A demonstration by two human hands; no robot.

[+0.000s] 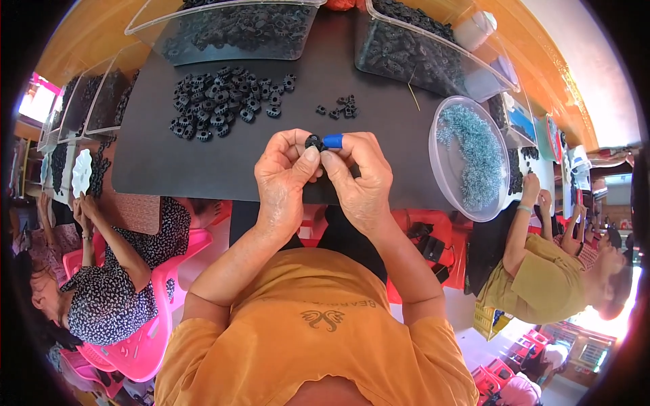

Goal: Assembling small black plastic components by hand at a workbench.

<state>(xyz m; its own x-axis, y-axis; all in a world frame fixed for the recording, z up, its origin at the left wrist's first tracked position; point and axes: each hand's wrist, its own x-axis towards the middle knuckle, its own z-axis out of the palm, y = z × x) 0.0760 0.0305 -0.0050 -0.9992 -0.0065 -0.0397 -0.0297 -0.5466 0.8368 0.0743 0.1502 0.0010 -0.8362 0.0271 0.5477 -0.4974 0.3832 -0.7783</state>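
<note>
Far left of the black part (313, 142), seated on a pink chair (139, 355): a co-worker (112, 301) in patterned clothing. Nearer on its left, heaped beyond it on the dark bench (338, 51): black pieces (220, 101), backed by a clear bin (244, 54). Pinching its left side, grip narrow, with the left hand (283, 169); pinching its right side, just as narrow, with the right hand (360, 172), wearing a blue finger cover (332, 141). Lying just beyond it: loose pieces (349, 107). Further right of it: a second bin (420, 82), then a round tub (448, 166) of pale-blue bits (482, 179).
</note>
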